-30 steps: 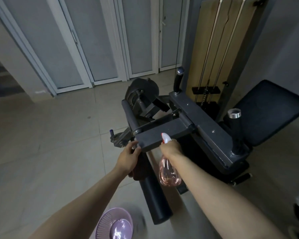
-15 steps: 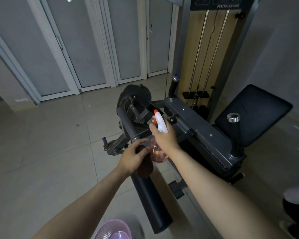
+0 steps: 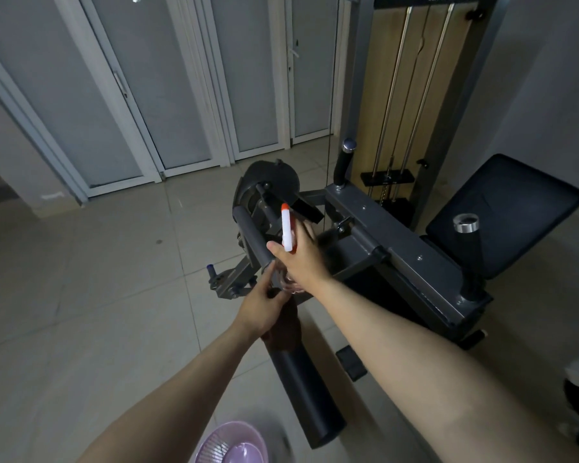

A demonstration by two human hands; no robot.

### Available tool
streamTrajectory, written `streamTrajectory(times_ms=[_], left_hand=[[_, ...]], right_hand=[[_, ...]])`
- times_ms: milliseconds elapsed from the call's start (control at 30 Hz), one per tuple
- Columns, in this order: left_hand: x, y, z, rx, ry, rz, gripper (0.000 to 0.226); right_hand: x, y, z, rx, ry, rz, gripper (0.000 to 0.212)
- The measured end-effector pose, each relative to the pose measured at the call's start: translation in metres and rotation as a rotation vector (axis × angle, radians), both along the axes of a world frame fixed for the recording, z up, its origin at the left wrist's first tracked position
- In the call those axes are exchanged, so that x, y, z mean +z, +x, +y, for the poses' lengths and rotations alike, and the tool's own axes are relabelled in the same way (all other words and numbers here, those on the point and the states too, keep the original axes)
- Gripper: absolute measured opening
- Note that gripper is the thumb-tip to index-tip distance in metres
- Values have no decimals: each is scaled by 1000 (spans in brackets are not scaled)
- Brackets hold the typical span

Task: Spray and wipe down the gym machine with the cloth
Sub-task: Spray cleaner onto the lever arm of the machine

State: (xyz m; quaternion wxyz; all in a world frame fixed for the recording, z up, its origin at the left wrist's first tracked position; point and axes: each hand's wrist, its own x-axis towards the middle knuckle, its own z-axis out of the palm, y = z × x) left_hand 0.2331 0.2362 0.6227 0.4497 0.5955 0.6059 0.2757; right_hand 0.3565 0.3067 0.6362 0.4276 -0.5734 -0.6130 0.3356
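Note:
My right hand grips a clear pinkish spray bottle by its neck; the white head with the orange nozzle points up and away, toward the dark cam wheel of the grey seated leg-curl machine. My left hand holds a dark brown cloth just below the bottle, against the top of the black roller pad. The bottle's body is mostly hidden between my two hands.
A black seat pad and two upright handles stand to the right. The weight stack frame rises behind. A lilac plastic basket sits on the tiled floor near my left arm. Glass doors line the back.
My right hand has raised the spray bottle up and forward from beside the frame bar toward the cam wheel. My left hand has shifted slightly with the cloth; the view moved closer.

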Motion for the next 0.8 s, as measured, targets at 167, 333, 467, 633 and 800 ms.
streamTrajectory(times_ms=[167,333,467,633,800], left_hand=[[-3,3,0,34,-34,-69,71],[-7,10,-8,84,-39,-111,71],[-9,12,-13,127,-12,-146,63],[-11,18,-25,322,56,-186,24],[-20,40,-34,206,50,-185,5]], right_hand=[[-23,9,-8,84,-181,-32,96],[-27,7,-14,77,-203,95,77],[-26,4,-16,51,-196,187,64],[-33,15,-24,19,-178,121,76],[-29,58,-48,-52,-132,135,61]])
